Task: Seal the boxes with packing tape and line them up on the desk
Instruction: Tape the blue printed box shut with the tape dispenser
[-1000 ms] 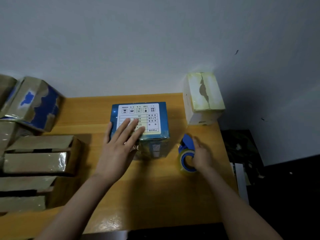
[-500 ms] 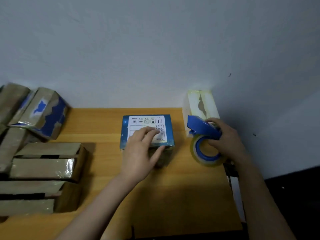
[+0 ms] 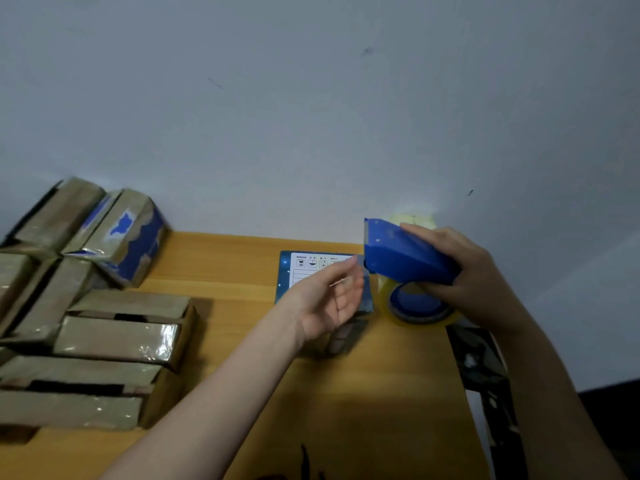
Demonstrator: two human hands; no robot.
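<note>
A blue box with a white label (image 3: 304,271) lies flat on the wooden desk (image 3: 225,271) near the back wall. My right hand (image 3: 474,282) grips a blue tape dispenser (image 3: 405,261) with a clear tape roll (image 3: 415,306), raised just right of the box. My left hand (image 3: 332,296) hovers over the box with relaxed fingers, fingertips near the dispenser's cutter end. It hides much of the box's right half. Whether the fingertips touch tape I cannot tell.
Several taped brown cardboard boxes (image 3: 114,337) are piled at the left, with a blue-patterned one (image 3: 128,237) tilted on top. A pale yellow box (image 3: 414,220) peeks from behind the dispenser. The desk's right edge drops to dark clutter (image 3: 481,368).
My right hand picked the dispenser up off the desk and raised it beside the box. My left hand lifted off the box's label and moved toward the dispenser's front.
</note>
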